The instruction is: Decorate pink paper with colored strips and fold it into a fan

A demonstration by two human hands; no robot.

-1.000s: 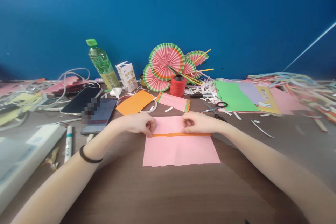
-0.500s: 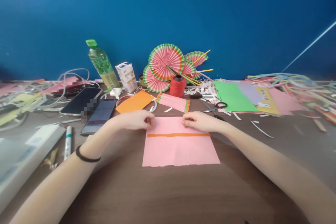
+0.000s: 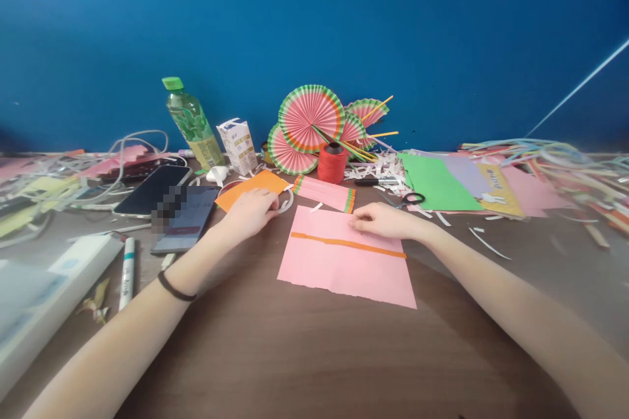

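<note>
A pink sheet of paper [image 3: 344, 278] lies on the table in front of me, crossed by a thin orange strip [image 3: 348, 245]. My right hand [image 3: 383, 220] has its fingers closed on the sheet's far right edge. To the left, my left hand [image 3: 251, 214] is away from the pink sheet. Its fingers stretch out over the near edge of an orange paper [image 3: 258, 184]; whether they touch it I cannot tell. Behind the sheet is a pleated pink paper piece [image 3: 324, 192] with green and orange ends. A small white scrap [image 3: 316, 207] lies by the sheet's far edge.
Paper fans [image 3: 310, 119] stand behind a red thread spool [image 3: 331, 163]. Scissors [image 3: 411, 199] and green paper [image 3: 437, 183] lie right. Left are phones [image 3: 189, 219], a marker [image 3: 127, 272], a drink carton [image 3: 238, 146] and a green bottle [image 3: 194, 127]. Paper strips litter both sides.
My left hand has let go of the pink sheet and moved left to the orange paper, its fingers stretching out. The pink sheet has turned slightly and shifted right with my right hand.
</note>
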